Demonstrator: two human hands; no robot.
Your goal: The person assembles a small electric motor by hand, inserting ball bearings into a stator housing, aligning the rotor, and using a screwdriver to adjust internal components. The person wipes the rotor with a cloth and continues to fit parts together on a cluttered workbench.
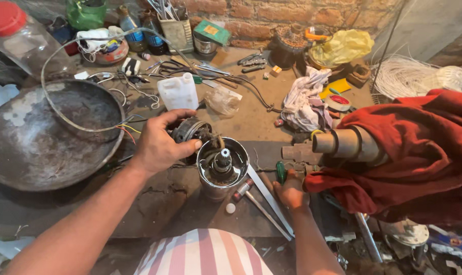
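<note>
Two hands: bare, at work on a cluttered bench, seen from above.
Left hand [159, 145]: fingers curled and clamped on a dark wound coil [190, 130], held at the far-left rim of the can.
Right hand [291, 191]: fingers closed round a green-handled tool [281, 171], pressed near the bench's near edge, just right of the can.
Can [221, 170]: a shiny metal housing stood upright at centre, its shaft [222, 159] seen rising inside; the coil's wires [213, 145] are draped over the rim.
Step in hand: the coil is judged to be parted from, or offered to, the housing; which of the two cannot be told.
Next move: a steady lift or seating of the coil is called for, with the wires kept clear of the shaft.
Near the can: a flat metal strip [269, 196], a red-banded tool [243, 189] and a small white bead [231, 208] lie on the bench.
Left: a large grey pan [32, 147], ringed by a wire hoop.
Far: a white plastic bottle [178, 91], a crumpled rag [305, 99], scissors and tins against a brick wall.
Right: a red cloth [419, 153] is draped over a tan cylinder [345, 143].
</note>
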